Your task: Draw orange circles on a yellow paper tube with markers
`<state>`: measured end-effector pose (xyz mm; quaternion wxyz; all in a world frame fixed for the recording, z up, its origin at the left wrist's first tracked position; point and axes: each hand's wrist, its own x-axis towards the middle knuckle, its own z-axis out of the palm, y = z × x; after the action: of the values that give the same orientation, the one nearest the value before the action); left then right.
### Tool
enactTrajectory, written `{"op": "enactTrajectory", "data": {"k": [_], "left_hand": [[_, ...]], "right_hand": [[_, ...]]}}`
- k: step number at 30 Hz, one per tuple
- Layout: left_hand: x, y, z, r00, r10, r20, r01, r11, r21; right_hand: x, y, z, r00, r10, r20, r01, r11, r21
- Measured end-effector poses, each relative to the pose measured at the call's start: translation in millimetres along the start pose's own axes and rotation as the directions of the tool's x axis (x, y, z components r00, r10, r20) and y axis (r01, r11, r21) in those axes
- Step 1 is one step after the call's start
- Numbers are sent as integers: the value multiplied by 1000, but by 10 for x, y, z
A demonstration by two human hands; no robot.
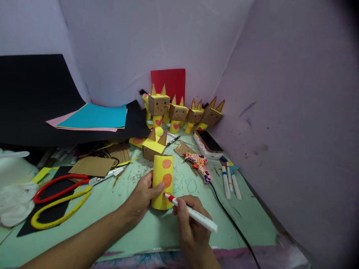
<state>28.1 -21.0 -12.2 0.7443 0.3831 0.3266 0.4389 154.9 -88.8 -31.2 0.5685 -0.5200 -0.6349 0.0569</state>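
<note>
A yellow paper tube (158,168) stands upright on the table, with orange-red spots down its front. My left hand (146,192) grips its left side, the thumb lying across the front. In my right hand (193,220) is a white marker (202,219) with a red collar, its tip at the lowest spot on the tube. That spot is smaller than the two above it. Just behind the tube sits a box-shaped cardboard head (151,149) with a yellow top and two pointed horns.
Several finished-looking cardboard giraffe figures (159,106) stand at the back by red card (176,80). Large scissors (89,182) and brown cardboard (92,166) lie left. Rightward are a patterned glue gun (200,164) with a black cord (230,215), a phone (209,141) and markers (226,183).
</note>
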Motion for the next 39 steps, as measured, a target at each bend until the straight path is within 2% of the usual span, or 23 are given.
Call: {"op": "enactTrajectory", "data": {"k": [7, 15, 21, 29, 32, 39], "left_hand": [[9, 21, 23, 1000, -1, -11, 0, 1000, -24], [9, 43, 28, 999, -26, -32, 25, 999, -30], [8, 41, 30, 999, -23, -25, 23, 999, -24], [11, 51, 32, 999, -27, -24, 26, 999, -43], [3, 63, 40, 999, -20, -30, 18, 998, -55], [7, 41, 27, 998, -23, -50, 21, 998, -52]], "right_hand": [[-22, -7, -19, 998, -3, 56, 3, 1000, -13], [-53, 59, -14, 996, 82, -26, -82, 997, 4], [-58, 58, -20, 997, 75, 25, -76, 997, 17], [-38, 31, -25, 994, 110, -4, -110, 994, 17], [-36, 28, -17, 989, 137, -47, -136, 991, 22], [-30, 17, -35, 998, 63, 1, -63, 998, 24]]}}
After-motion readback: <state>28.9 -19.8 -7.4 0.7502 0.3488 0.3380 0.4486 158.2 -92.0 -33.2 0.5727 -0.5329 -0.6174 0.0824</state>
